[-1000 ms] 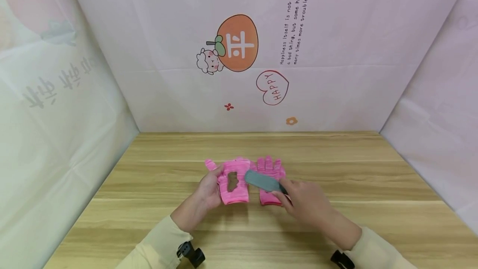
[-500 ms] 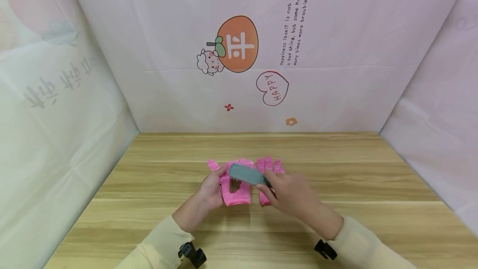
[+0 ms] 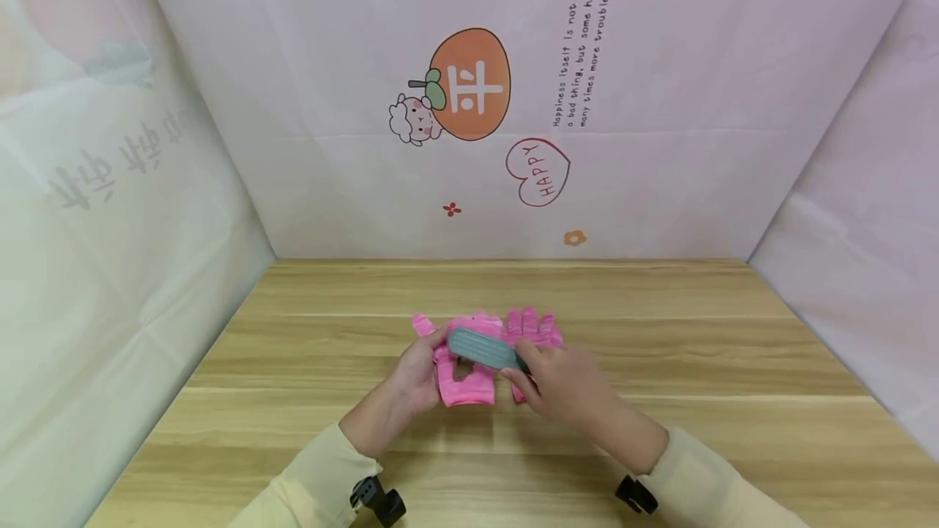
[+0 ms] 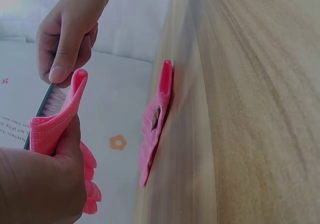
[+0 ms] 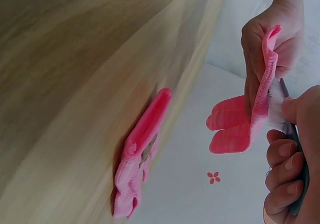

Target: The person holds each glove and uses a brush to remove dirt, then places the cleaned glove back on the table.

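My left hand grips a pink knitted glove by its side, lifted above the table. A brown patch marks the glove's face, partly covered by a grey-green brush. My right hand holds that brush by its handle. In the right wrist view the white bristles press against the glove. A second pink glove lies on the table, bearing a brown patch of its own; in the head view my right hand and the brush hide much of it.
The wood-grain table reaches back to a white printed sheet. White sheets also stand on the left and right sides. Black wrist straps show at both sleeves.
My right hand has brought the brush leftward from over the second glove onto the held one, then slightly lower over the brown patch. The held glove has shifted a little right.
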A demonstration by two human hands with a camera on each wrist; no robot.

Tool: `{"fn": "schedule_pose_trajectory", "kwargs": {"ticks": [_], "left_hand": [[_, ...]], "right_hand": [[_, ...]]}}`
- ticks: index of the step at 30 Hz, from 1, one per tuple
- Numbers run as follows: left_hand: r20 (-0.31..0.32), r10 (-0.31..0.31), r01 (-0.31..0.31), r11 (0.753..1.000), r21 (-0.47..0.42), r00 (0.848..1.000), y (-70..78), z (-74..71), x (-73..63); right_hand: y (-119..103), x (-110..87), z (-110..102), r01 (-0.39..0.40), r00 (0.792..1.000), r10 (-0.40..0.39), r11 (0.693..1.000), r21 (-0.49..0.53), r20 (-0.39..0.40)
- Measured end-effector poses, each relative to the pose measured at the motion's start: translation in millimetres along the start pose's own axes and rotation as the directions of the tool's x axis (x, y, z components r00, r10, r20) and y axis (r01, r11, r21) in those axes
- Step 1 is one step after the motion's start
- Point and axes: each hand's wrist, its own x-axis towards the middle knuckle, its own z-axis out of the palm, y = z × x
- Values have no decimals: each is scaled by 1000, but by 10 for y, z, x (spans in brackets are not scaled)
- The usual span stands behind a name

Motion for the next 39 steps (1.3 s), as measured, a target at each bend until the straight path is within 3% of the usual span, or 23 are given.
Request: {"fn": "schedule_pose_trajectory", "kwargs": {"ticks": [10, 20, 31, 39], "left_hand": [[-2, 11, -11, 1000, 8, 1000, -25, -13, 15], [-21, 29, -28, 999, 19, 999, -17, -44, 31], [31, 32, -31, 999, -24, 999, 3, -59, 20], [-24, 34, -35, 999, -14, 999, -10, -51, 5]], "right_hand": [[36, -106, -34, -53, 997, 53, 999, 5, 49], [61, -159, -70, -74, 997, 75, 997, -34, 23], [122, -226, -202, -140, 985, 142, 990, -29, 95], [110, -209, -214, -129, 987, 132, 991, -40, 87]]}}
